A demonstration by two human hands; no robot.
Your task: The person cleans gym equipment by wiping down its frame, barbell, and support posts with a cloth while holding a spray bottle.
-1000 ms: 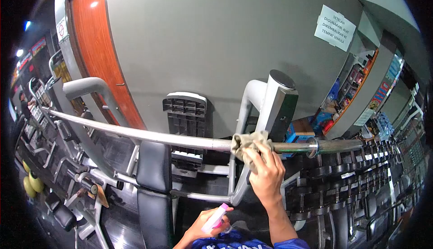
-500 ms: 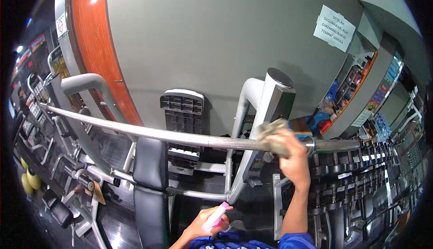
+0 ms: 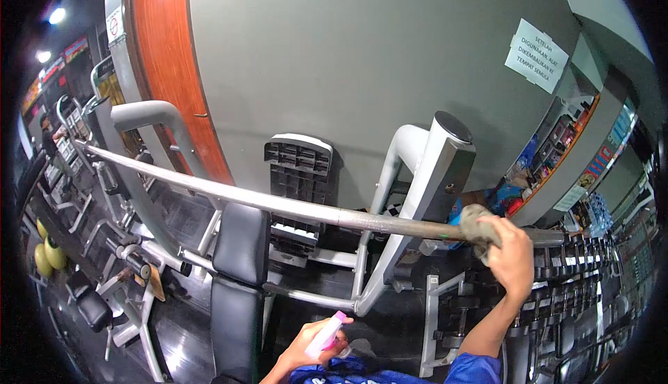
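A long metal barbell (image 3: 306,211) lies across the uprights of a bench press rack. My right hand (image 3: 513,255) presses a grey-brown cloth (image 3: 479,231) around the bar near its right end, covering that part of the bar. Low in front of my body, my left hand (image 3: 309,342) grips a pink and white spray bottle (image 3: 325,335), its pink top tilted up and right. The bottle's lower part is hidden by my fingers. Beneath the bar stands the black padded bench (image 3: 241,248).
The rack's grey right upright (image 3: 424,189) rises beside the bar. A dumbbell rack (image 3: 557,279) holds several dumbbells at right. Behind are a grey wall (image 3: 362,57), a black plastic step platform (image 3: 299,175) and a wooden door (image 3: 167,57). Other gym machines (image 3: 132,265) stand at left.
My right hand and the cloth have slid right along the bar, towards its end. The camera view has shifted slightly. My left hand still holds the spray bottle low down.
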